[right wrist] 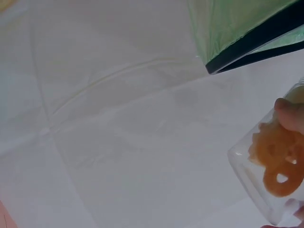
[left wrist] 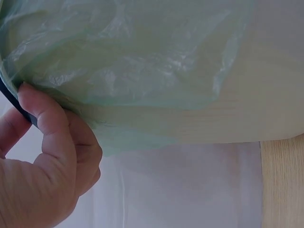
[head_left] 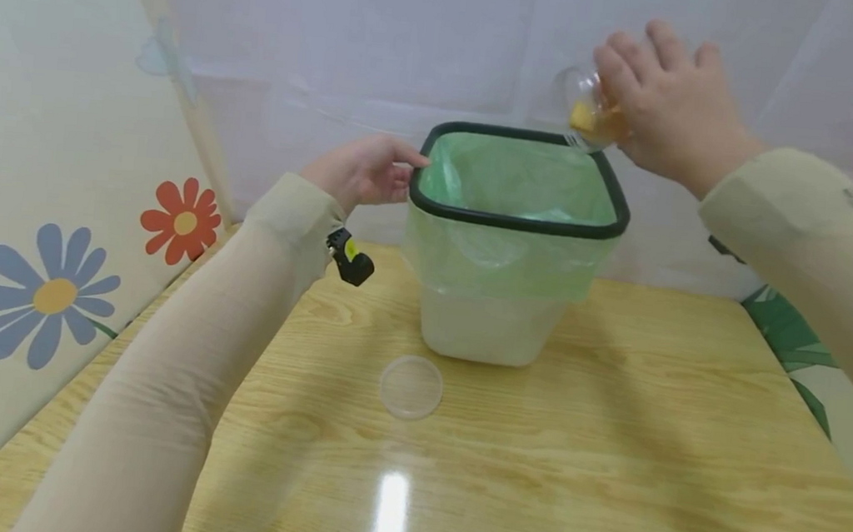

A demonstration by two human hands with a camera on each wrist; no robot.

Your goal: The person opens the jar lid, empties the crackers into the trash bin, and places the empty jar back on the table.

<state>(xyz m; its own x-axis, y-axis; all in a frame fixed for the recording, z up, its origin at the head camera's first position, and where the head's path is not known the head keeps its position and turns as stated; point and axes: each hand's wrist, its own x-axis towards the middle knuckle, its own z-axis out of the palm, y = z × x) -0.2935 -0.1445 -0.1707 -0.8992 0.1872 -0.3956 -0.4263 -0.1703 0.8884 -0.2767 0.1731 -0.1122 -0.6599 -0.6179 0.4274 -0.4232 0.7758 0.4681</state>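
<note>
A white trash bin (head_left: 485,325) lined with a green plastic bag (head_left: 502,259) stands on the table. Its black rim (head_left: 520,222) holds the bag. At the rim's left side, my left hand (head_left: 374,168) pinches the edge between thumb and fingers. Above the back right corner, my right hand (head_left: 675,110) grips a clear jar (head_left: 586,91), tilted with its threaded mouth down toward the bin. Orange and yellow pieces (right wrist: 280,159) sit inside the jar, one of them ring-shaped. My palm hides part of the jar in the head view.
A clear round lid (head_left: 411,387) lies on the wooden table (head_left: 568,477) in front of the bin. White cloth (head_left: 339,34) hangs close behind the bin. A flower-printed panel (head_left: 67,146) borders the table on the left.
</note>
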